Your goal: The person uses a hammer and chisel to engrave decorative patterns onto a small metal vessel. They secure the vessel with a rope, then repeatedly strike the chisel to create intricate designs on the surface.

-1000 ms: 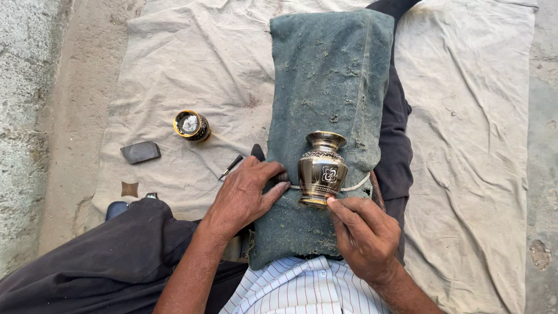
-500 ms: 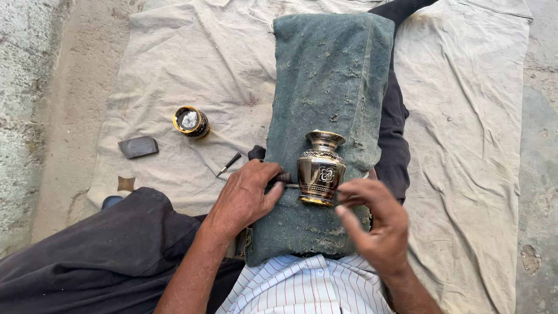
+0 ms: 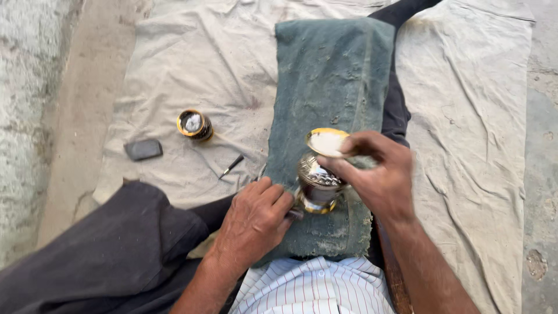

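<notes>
Brass vase (image 3: 318,185) at frame centre, tilted on green towel (image 3: 331,87) over the lap. Right hand (image 3: 372,174) closed around its rim and neck; left hand (image 3: 256,224) curled at its base, contents hidden. Small round tin (image 3: 194,124), dark block (image 3: 143,149), thin tool (image 3: 231,166) on pale sheet (image 3: 465,116), left of centre.
</notes>
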